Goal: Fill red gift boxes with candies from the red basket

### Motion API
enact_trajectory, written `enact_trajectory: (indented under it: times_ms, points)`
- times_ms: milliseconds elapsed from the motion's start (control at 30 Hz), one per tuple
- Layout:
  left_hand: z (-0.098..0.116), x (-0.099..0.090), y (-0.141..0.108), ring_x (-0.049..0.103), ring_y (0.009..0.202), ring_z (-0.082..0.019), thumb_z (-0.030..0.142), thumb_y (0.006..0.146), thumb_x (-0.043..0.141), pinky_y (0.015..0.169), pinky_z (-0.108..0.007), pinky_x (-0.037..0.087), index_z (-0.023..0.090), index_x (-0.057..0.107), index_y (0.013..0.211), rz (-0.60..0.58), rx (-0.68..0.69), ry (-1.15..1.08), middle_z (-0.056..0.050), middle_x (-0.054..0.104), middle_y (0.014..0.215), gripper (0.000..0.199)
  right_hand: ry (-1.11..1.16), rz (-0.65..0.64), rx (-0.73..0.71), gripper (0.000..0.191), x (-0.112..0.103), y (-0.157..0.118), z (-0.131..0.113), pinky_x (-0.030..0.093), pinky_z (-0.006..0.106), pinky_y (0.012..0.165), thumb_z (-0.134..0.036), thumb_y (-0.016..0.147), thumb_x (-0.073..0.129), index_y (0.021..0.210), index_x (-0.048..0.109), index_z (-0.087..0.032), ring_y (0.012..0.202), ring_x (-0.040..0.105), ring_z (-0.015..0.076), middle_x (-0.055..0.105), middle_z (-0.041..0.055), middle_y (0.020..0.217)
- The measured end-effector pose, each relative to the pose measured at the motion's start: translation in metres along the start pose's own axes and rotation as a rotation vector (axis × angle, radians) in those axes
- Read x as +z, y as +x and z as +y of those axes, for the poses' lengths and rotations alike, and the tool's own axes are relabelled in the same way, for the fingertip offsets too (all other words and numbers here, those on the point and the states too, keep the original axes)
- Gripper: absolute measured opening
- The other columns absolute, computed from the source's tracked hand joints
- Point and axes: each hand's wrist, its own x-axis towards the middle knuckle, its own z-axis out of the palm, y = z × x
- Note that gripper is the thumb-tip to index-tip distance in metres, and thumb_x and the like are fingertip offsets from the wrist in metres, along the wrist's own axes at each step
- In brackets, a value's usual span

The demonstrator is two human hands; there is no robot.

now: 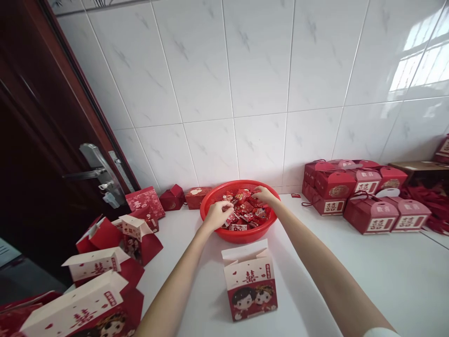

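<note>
A red plastic colander [242, 238] stands against the wall, filled with red-wrapped candies [245, 207]. Over its left side is my left hand [218, 216], thumb and fingertips drawn together above the candies; I cannot make out what is in the pinch. My right hand [264, 194] reaches in at the far right rim, fingers bent down onto the candies, the tips partly hidden. Between my forearms, nearest to me, an upright candy box [250, 285] with a cartoon couple and a red character has its white top flaps raised.
Several open candy boxes [100, 276] crowd the left, near a dark door [35, 117]. Small red boxes [171, 197] line the wall. At right, closed red gift boxes [354, 187] are stacked beside a carton [417, 166] and red ribbon-like material [428, 201].
</note>
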Motion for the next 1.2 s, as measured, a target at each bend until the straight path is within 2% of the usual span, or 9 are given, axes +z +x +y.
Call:
enact_trajectory:
  times_ms: [200,433,600,667,767,867,967,1067,1200]
  points:
    - [-0.001,0.000,-0.001,0.074,0.086,-0.025,0.023,0.074,0.064,0.082,-0.033,0.057,0.020,0.076,0.083,-0.057,-0.017,0.100,-0.006,0.079,0.090,0.016,-0.177,-0.154,-0.017,0.034,0.000,0.025,0.011,0.056,0.043,0.091,-0.037,0.097,0.061,0.125,0.061,-0.018,0.108,0.063,0.0242,0.061,0.0088,0.128]
    - [-0.003,0.003,0.002,0.073,0.087,-0.027,0.024,0.073,0.065,0.085,-0.035,0.055,0.021,0.077,0.081,-0.092,0.002,0.140,-0.007,0.079,0.087,0.015,-0.152,-0.120,-0.089,0.032,0.005,0.024,0.023,0.056,0.042,0.091,-0.036,0.097,0.060,0.125,0.062,-0.019,0.109,0.063,0.0232,0.061,0.0090,0.129]
    - [-0.003,0.003,0.000,0.074,0.086,-0.028,0.023,0.072,0.066,0.082,-0.035,0.056,0.022,0.077,0.079,-0.108,0.011,0.147,-0.007,0.079,0.087,0.013,0.037,-0.071,-0.179,0.027,0.008,0.018,0.019,0.056,0.039,0.089,-0.034,0.096,0.062,0.119,0.064,-0.020,0.106,0.064,0.0218,0.063,0.0087,0.125]
    - [-0.002,0.001,0.001,0.074,0.085,-0.028,0.023,0.073,0.066,0.080,-0.034,0.056,0.022,0.078,0.080,-0.124,0.009,0.152,-0.007,0.080,0.088,0.014,0.150,-0.030,-0.228,0.018,0.007,0.013,0.016,0.056,0.034,0.084,-0.023,0.086,0.072,0.104,0.070,-0.020,0.098,0.065,0.0207,0.069,0.0067,0.109]
    - [0.002,0.001,0.006,0.074,0.089,-0.028,0.023,0.075,0.064,0.080,-0.033,0.055,0.022,0.078,0.083,-0.156,0.007,0.168,-0.008,0.080,0.092,0.016,0.352,0.036,-0.274,0.035,0.003,0.003,0.011,0.055,0.029,0.070,-0.007,0.064,0.072,0.097,0.071,-0.021,0.080,0.066,0.0184,0.070,0.0016,0.086]
    - [0.011,0.010,0.017,0.073,0.095,-0.029,0.025,0.078,0.064,0.083,-0.033,0.053,0.022,0.075,0.077,-0.184,0.014,0.203,-0.008,0.079,0.093,0.012,0.559,0.065,-0.271,0.042,-0.001,-0.011,0.011,0.054,0.029,0.064,-0.015,0.063,0.064,0.105,0.068,-0.019,0.073,0.065,0.0173,0.070,0.0022,0.085]
    - [0.019,0.029,0.031,0.073,0.083,-0.032,0.033,0.075,0.070,0.077,-0.036,0.052,0.022,0.063,0.055,-0.225,-0.008,0.257,-0.010,0.076,0.073,0.024,0.720,0.076,-0.245,0.035,-0.005,-0.023,0.014,0.053,0.029,0.062,-0.024,0.064,0.059,0.097,0.069,-0.019,0.078,0.066,0.0188,0.073,0.0068,0.092]
    - [0.022,0.048,0.039,0.072,0.078,-0.035,0.037,0.061,0.082,0.073,-0.037,0.051,0.023,0.047,0.043,-0.239,-0.034,0.296,-0.010,0.071,0.063,0.042,0.818,0.076,-0.238,0.030,-0.008,-0.034,0.016,0.052,0.029,0.061,-0.029,0.063,0.060,0.091,0.069,-0.021,0.082,0.066,0.0204,0.074,0.0080,0.097]
    - [0.018,0.058,0.041,0.071,0.087,-0.035,0.034,0.046,0.089,0.073,-0.034,0.051,0.023,0.048,0.047,-0.229,-0.029,0.281,-0.008,0.073,0.070,0.043,0.894,0.063,-0.254,0.032,-0.008,-0.041,0.015,0.051,0.029,0.063,-0.030,0.060,0.065,0.092,0.070,-0.022,0.084,0.065,0.0212,0.074,0.0061,0.095]
